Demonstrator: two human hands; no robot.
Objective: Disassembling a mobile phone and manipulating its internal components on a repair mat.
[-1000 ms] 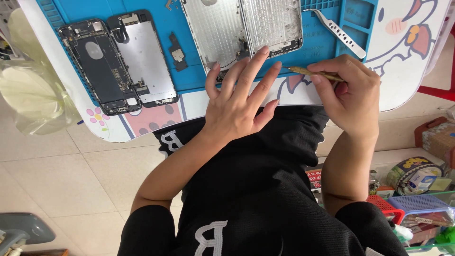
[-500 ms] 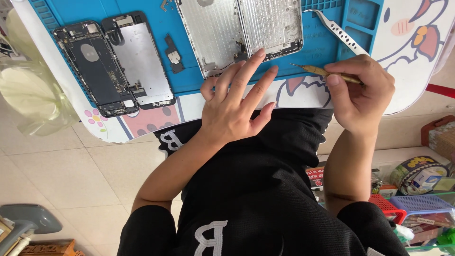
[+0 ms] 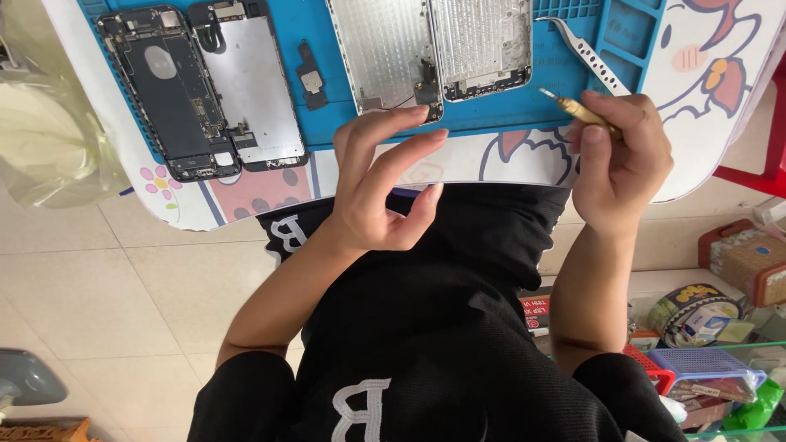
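Two hands over the desk (image 3: 720, 123) edge, head view. Left hand (image 3: 381, 184) open, fingers spread and curled, empty, just below the silver phone housing (image 3: 434, 49) on the blue mat (image 3: 491, 115). Right hand (image 3: 618, 155) closed around a brass-handled tool (image 3: 577, 109), tip near the tweezers (image 3: 585, 53).

The left hand (image 3: 378, 184) has lifted off the silver phone housing (image 3: 391, 53) — fingers now curled, seemingly clear — while the right hand (image 3: 616, 160) tilted its brass tool (image 3: 577, 108) upward.
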